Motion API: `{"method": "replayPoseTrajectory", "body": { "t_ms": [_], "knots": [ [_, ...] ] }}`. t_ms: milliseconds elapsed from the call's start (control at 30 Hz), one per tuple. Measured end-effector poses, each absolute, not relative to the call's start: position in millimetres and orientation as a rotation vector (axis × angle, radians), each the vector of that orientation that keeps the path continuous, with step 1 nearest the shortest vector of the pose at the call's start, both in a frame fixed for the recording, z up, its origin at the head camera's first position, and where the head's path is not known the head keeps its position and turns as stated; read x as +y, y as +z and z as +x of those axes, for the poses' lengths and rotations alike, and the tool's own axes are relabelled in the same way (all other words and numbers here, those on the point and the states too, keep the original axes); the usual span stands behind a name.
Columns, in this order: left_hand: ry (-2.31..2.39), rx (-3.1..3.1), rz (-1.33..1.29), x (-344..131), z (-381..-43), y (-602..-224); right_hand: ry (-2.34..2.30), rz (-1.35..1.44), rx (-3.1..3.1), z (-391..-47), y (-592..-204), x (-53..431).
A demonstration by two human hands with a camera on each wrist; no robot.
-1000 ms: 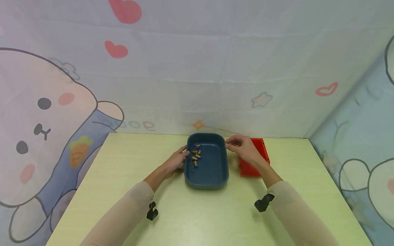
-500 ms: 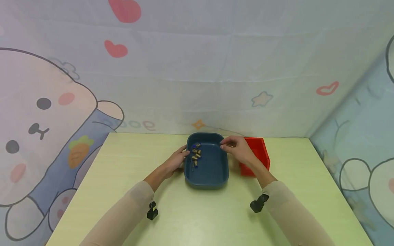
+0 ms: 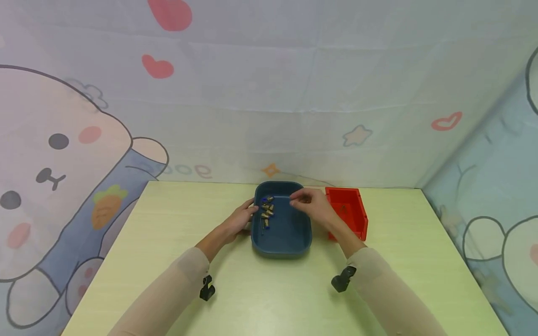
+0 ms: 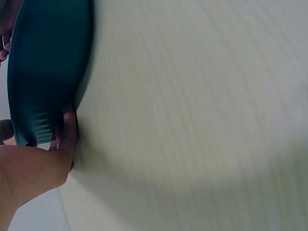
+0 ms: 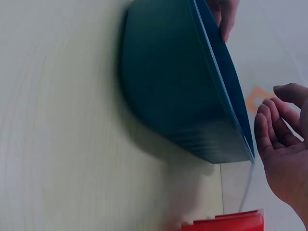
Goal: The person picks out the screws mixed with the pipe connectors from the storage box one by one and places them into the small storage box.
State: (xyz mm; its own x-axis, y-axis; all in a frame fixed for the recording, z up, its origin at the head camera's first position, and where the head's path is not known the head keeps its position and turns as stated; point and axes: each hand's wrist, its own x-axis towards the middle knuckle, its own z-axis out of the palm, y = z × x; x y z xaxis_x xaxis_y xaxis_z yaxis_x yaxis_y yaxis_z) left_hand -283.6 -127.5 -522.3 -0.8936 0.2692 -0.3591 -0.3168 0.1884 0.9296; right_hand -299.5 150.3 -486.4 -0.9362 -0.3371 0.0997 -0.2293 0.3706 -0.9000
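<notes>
A dark blue-green plastic tub sits on the table, with several small brass fittings, some with blue ends, along its left side. My left hand grips the tub's left wall, thumb over the rim and fingers outside; the left wrist view shows these fingers against the tub's side. Over the tub's right rim hovers my right hand, its fingers loosely bent. In the right wrist view a gap parts the thumb from the fingers, and nothing shows between them.
A red bin stands just right of the tub, with a small item inside, too small to make out. Behind the table hangs a printed cloth. A black wrist camera sits at the right cuff.
My right hand has moved left, from over the red bin's edge to above the tub, uncovering the bin's inside. The left hand and the fittings stay where they were.
</notes>
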Motion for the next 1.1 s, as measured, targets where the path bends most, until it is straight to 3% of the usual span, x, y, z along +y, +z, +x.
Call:
{"method": "replayPoseTrajectory", "body": {
  "t_ms": [1100],
  "knots": [
    [1.738, 2.025, -0.033, -128, -284, -523, -1.636, -0.580, 2.542, -292, -503, 97]
  ]
}}
